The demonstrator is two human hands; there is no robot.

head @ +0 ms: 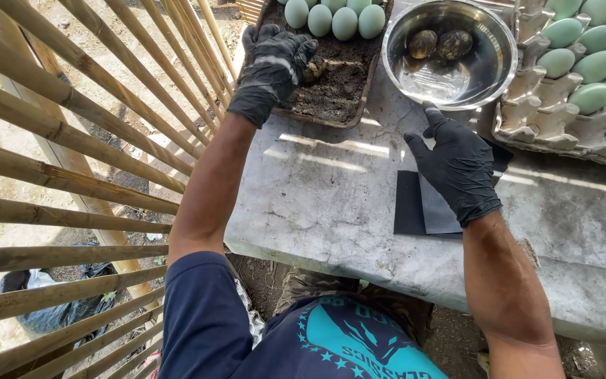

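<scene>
Bamboo slats [71, 140] of a fence fill the left side of the view, running past the edge of a grey concrete slab table [317, 203] at which the person sits. On the table's far right stands a grey pulp egg tray [527, 119] filled with pale green eggs [590, 67]. At the far middle lies a shallow brown tray [369, 77] spread with dark mud, and a row of clean green eggs [345, 21] rests at its far end. Just right of that tray stands a steel bowl [450, 52] holding a little water and two mud-coated eggs [438, 44]. A dark flat sheet [422, 210] lies on the table nearer the person. The right hand [457, 165], in a black glove, rests open over this sheet, fingers spread, with the forefinger reaching up to touch the near rim of the bowl. The left hand [271, 70], also in a black glove, lies on the mud at the tray's left side, its fingers curled around a mud-smeared egg [313, 70] that peeks out by the fingertips.
</scene>
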